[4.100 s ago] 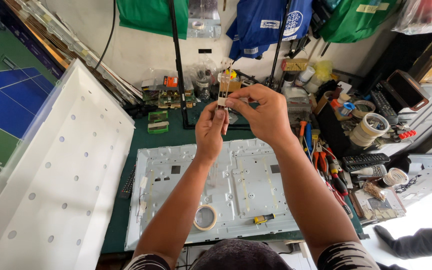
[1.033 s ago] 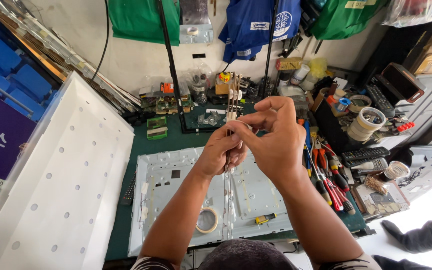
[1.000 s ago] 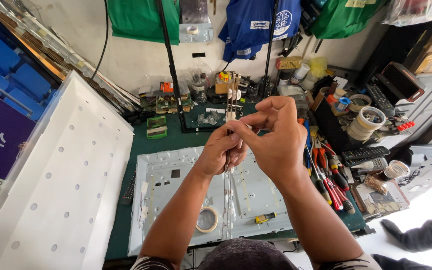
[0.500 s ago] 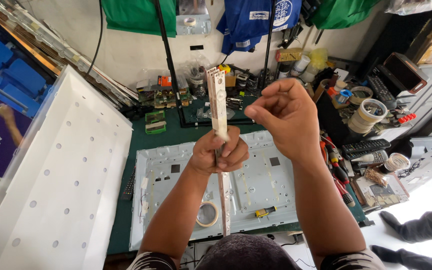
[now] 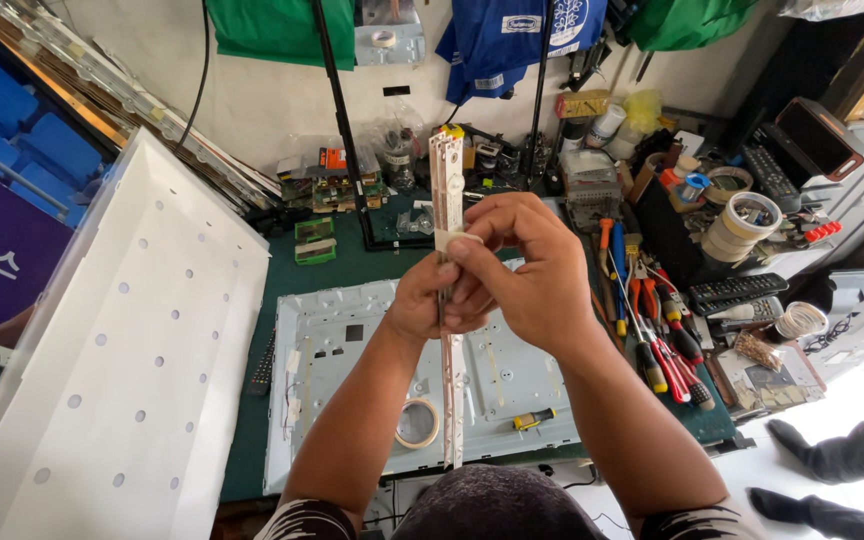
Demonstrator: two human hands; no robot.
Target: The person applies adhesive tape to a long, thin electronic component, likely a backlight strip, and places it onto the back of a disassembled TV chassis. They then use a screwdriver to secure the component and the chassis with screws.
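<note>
White LED backlight strips (image 5: 446, 190), held upright above the metal TV back panel (image 5: 352, 340), are now gripped mid-length by the left hand (image 5: 430, 305), while the right hand (image 5: 527, 275), apart half a second ago, has closed in to pinch tape (image 5: 457, 239) around them.

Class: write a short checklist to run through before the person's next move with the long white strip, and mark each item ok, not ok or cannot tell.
1. Left hand grips the white strip: ok.
2. Right hand fingers pinch the tape piece on the strip: ok.
3. Strip upright, lower end over the metal panel: ok.
4. Tape fully stuck down: cannot tell.
5. Tape roll and small screwdriver lie on the panel, apart from the strip: ok.
</note>
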